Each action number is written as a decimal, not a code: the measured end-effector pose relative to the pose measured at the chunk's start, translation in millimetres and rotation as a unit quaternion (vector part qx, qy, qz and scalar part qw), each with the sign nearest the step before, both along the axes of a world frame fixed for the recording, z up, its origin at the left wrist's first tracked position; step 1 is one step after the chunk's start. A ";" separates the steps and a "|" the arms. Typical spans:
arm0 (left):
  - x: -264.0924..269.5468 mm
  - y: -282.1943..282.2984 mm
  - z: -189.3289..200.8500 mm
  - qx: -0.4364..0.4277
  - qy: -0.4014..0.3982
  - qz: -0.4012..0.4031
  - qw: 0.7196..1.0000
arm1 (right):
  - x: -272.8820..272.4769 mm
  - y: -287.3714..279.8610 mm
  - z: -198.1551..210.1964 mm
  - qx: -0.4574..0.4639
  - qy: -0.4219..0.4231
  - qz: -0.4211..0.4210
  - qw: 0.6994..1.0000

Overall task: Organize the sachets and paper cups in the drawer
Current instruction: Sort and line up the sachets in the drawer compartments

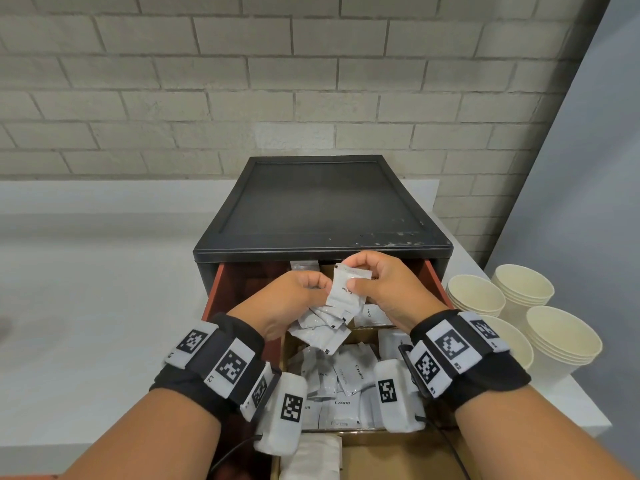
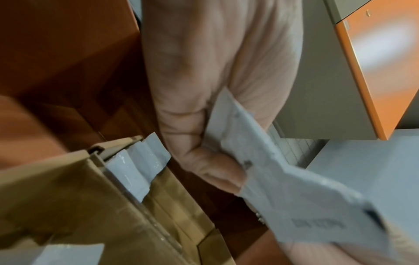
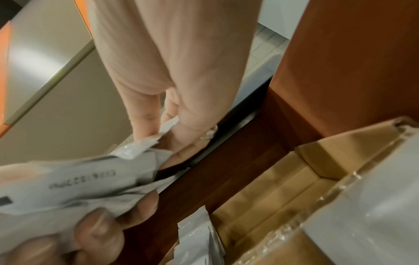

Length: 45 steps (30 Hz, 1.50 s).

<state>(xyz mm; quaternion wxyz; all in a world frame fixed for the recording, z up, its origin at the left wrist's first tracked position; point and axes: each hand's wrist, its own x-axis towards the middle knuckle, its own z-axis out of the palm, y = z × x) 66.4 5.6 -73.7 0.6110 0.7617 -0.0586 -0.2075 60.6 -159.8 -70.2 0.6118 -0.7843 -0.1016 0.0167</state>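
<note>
Above the open drawer (image 1: 213,296) both hands meet on white sachets. My right hand (image 1: 358,277) pinches the top coffee sachet (image 1: 346,289) between thumb and fingers. My left hand (image 1: 317,289) grips a fanned bunch of sachets (image 1: 322,329) that hangs below it. In the left wrist view my left hand (image 2: 217,168) holds the bunch of sachets (image 2: 283,188) in curled fingers. In the right wrist view my right hand (image 3: 156,129) pinches a sachet (image 3: 90,175) by its edge. Stacks of cream paper cups (image 1: 476,296) stand on the counter to the right.
The drawer belongs to a black cabinet (image 1: 322,206) standing against a brick wall. Cardboard dividers (image 2: 68,188) split the drawer; cream sachets (image 1: 343,382) fill the near compartment and coffee sachets (image 1: 372,315) lie further back. More cup stacks (image 1: 562,341) stand near the counter's right edge.
</note>
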 end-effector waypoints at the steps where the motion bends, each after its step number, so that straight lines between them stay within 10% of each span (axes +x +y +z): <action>1: 1.3 0.1 -1.0 0.001 0.006 0.003 1.000 | 0.5 -0.1 0.2 0.005 0.002 -0.006 1.000; 7: 1.2 0.3 3.3 -0.037 0.064 0.032 0.997 | -2.6 -3.2 6.5 0.098 -0.073 -0.085 0.989; 13: 5.2 3.3 3.2 -0.102 0.102 0.081 0.986 | -5.2 2.2 5.0 0.040 -0.023 0.019 0.999; 21: 5.8 2.0 3.7 0.052 0.039 0.113 0.992 | 4.6 2.5 8.3 -0.069 0.128 -0.086 0.986; 28: 10.0 3.1 3.9 0.085 0.028 0.129 0.988 | 33.1 11.6 -13.4 -0.508 0.191 -0.008 0.840; 33: 10.6 4.8 3.7 0.063 0.036 0.132 0.989 | 39.5 6.0 -21.8 -0.574 0.226 -0.026 0.787; 37: 8.2 4.8 5.0 0.064 0.038 0.123 0.990 | 41.4 0.4 -19.6 -0.544 0.172 -0.028 0.821; 41: 6.4 3.0 6.9 0.057 0.044 0.111 0.991 | 20.5 7.4 -6.2 -0.380 0.045 -0.065 0.922; 45: 4.5 0.2 8.5 0.067 0.053 0.127 0.988 | -2.8 25.6 7.7 -0.358 -0.080 -0.043 0.929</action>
